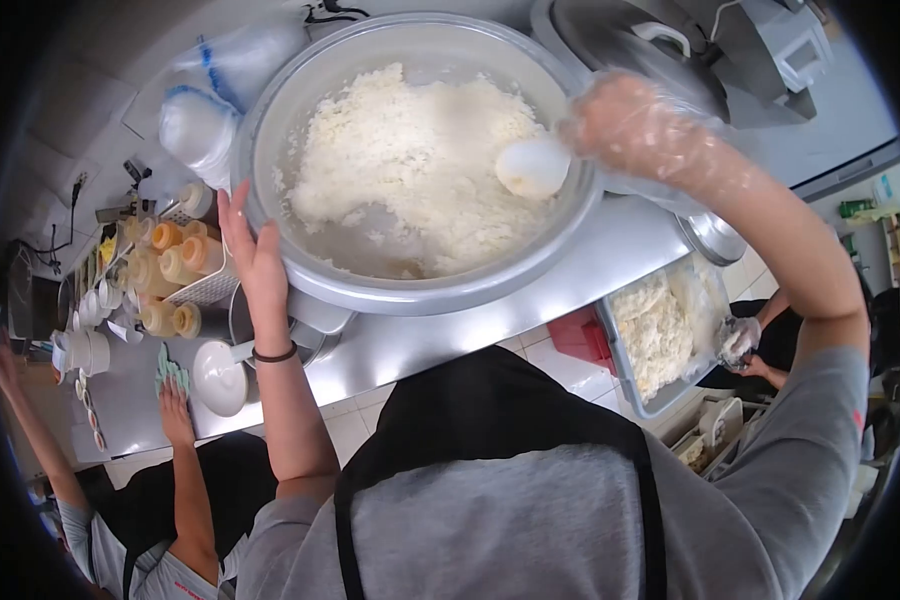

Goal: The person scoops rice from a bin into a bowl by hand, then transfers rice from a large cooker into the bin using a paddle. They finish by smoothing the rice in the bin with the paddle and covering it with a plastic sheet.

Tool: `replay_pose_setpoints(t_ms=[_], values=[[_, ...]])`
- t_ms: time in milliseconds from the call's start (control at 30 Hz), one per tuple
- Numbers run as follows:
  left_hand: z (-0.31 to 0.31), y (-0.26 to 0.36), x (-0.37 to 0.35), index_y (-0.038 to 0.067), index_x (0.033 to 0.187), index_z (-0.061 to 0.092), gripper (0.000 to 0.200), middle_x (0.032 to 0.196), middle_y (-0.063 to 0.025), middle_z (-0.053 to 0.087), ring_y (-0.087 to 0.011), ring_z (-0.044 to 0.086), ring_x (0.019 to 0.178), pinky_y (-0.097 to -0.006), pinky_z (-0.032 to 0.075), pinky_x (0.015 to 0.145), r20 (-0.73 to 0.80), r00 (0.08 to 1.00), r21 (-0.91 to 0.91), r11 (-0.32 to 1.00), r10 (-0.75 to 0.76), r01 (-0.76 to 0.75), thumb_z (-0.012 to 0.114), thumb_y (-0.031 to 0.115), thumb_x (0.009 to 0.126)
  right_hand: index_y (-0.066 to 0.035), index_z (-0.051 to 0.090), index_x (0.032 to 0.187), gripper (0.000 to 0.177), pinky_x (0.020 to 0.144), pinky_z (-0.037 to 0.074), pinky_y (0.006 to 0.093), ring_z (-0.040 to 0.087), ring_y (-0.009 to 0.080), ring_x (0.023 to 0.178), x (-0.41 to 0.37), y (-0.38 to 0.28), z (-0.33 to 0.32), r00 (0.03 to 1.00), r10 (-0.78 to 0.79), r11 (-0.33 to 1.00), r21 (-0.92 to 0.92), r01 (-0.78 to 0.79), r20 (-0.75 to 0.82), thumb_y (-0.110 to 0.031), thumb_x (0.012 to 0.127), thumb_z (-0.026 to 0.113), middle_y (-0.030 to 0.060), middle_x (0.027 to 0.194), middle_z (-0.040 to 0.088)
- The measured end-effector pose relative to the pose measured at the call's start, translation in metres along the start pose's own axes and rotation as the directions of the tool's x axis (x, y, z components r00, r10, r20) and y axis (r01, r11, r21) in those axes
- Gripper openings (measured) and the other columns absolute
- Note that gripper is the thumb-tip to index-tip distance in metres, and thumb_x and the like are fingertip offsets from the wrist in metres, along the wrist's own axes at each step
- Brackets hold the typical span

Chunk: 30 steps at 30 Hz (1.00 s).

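Note:
A large round grey bowl (420,297) holds a broad mound of white rice (400,160), with some of the bowl's floor showing. My right hand (635,130), in a clear plastic glove, is closed at the bowl's right rim around the handle of a white rice paddle (532,167). The paddle's blade lies over the rice on the right side; the hand hides the handle. Bare and with a dark band at the wrist, my left hand (257,262) rests against the bowl's left outer side, its fingers stretched upward along the rim.
Sauce bottles (175,265) crowd the left, near a white dish (220,378). A co-worker's hand (175,405) presses a green cloth there. At right, another person's gloved hand (740,340) meets a grey tub (660,395) of rice. A dark lid (640,50) stands behind.

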<state>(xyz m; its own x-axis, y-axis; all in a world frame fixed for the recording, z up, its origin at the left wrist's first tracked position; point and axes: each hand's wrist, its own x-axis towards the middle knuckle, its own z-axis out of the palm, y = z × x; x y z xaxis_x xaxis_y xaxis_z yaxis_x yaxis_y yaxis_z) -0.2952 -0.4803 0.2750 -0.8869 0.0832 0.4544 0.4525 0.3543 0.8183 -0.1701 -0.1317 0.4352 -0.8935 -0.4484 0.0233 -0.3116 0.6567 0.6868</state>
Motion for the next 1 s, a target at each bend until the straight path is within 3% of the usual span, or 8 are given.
replay_pose_setpoints(t_ms=[67,200,400,467,800,900,967,1000], values=[[0.001,0.004,-0.001,0.010,0.126,0.045,0.050,0.142,-0.0197,0.020,-0.0307,0.017,0.133,-0.0383,0.019,0.105,-0.005,1.000,0.010,1.000,0.003,-0.002,0.046,0.006,0.076,-0.010,0.065,0.083,0.011,0.070,0.049,0.0348,0.063,0.0192,0.074,0.035,-0.011,0.009,0.859,-0.374,0.927,0.109,0.359,0.349,-0.014,0.075,0.057,0.0080,0.074,0.063],[0.001,0.009,0.000,0.009,0.126,0.044,0.051,0.142,-0.0203,0.019,-0.0322,0.017,0.133,-0.0393,0.018,0.105,0.001,1.000,0.032,0.999,0.022,-0.022,0.043,0.003,0.075,-0.010,0.061,0.070,0.004,0.069,0.048,0.0346,0.064,0.0202,0.070,0.058,-0.048,0.038,0.813,-0.459,0.873,0.014,0.487,0.358,-0.013,0.068,0.058,0.0049,0.067,0.063],[0.002,0.018,0.002,0.007,0.126,0.043,0.051,0.142,-0.0207,0.019,-0.0335,0.017,0.133,-0.0403,0.018,0.105,0.011,1.000,0.033,0.999,-0.018,0.017,0.041,0.001,0.075,-0.012,0.063,0.055,0.006,0.062,0.048,0.0336,0.062,0.0206,0.060,0.062,-0.061,0.059,0.825,-0.494,0.868,0.214,0.448,0.276,-0.012,0.060,0.060,0.0031,0.057,0.061],[0.002,0.018,0.002,0.007,0.126,0.043,0.051,0.142,-0.0207,0.019,-0.0337,0.017,0.133,-0.0406,0.018,0.105,0.013,1.000,0.041,0.999,-0.017,0.016,0.040,0.001,0.075,-0.008,0.059,0.076,0.013,0.069,0.046,0.0342,0.063,0.0205,0.068,0.064,-0.056,0.068,0.789,-0.549,0.822,0.353,0.448,0.278,-0.013,0.065,0.060,0.0042,0.065,0.061],[0.001,0.023,0.004,0.006,0.127,0.042,0.051,0.142,-0.0211,0.020,-0.0336,0.018,0.133,-0.0411,0.018,0.105,0.011,0.999,0.029,0.999,-0.030,0.030,0.039,0.000,0.076,-0.010,0.056,0.088,0.020,0.077,0.043,0.0353,0.061,0.0217,0.075,0.068,-0.061,0.094,0.751,-0.546,0.779,0.556,0.291,0.372,-0.012,0.069,0.058,0.0048,0.068,0.060],[0.002,0.023,0.004,0.005,0.127,0.042,0.052,0.142,-0.0214,0.020,-0.0339,0.018,0.133,-0.0414,0.018,0.106,0.006,1.000,0.019,1.000,-0.005,0.005,0.039,0.000,0.075,-0.011,0.056,0.089,0.015,0.077,0.043,0.0363,0.061,0.0225,0.079,0.060,-0.070,0.101,0.900,-0.435,0.673,0.661,0.331,-0.008,-0.016,0.074,0.058,0.0059,0.070,0.060],[0.002,0.020,0.004,0.005,0.127,0.042,0.052,0.141,-0.0217,0.020,-0.0341,0.018,0.133,-0.0415,0.017,0.106,0.007,1.000,0.013,1.000,0.007,-0.007,0.039,0.000,0.075,-0.011,0.056,0.090,0.016,0.077,0.044,0.0381,0.059,0.0269,0.080,0.084,-0.090,0.068,0.704,-0.532,0.765,0.623,0.162,0.471,-0.023,0.080,0.056,0.0088,0.071,0.060],[0.002,0.019,0.004,0.005,0.127,0.041,0.053,0.141,-0.0221,0.020,-0.0342,0.017,0.133,-0.0417,0.017,0.106,0.006,1.000,0.009,1.000,0.015,-0.015,0.039,0.000,0.075,-0.011,0.056,0.090,0.016,0.077,0.044,0.0381,0.059,0.0269,0.080,0.084,-0.098,0.065,0.708,-0.532,0.765,0.623,0.165,0.465,-0.023,0.080,0.056,0.0088,0.071,0.060]])
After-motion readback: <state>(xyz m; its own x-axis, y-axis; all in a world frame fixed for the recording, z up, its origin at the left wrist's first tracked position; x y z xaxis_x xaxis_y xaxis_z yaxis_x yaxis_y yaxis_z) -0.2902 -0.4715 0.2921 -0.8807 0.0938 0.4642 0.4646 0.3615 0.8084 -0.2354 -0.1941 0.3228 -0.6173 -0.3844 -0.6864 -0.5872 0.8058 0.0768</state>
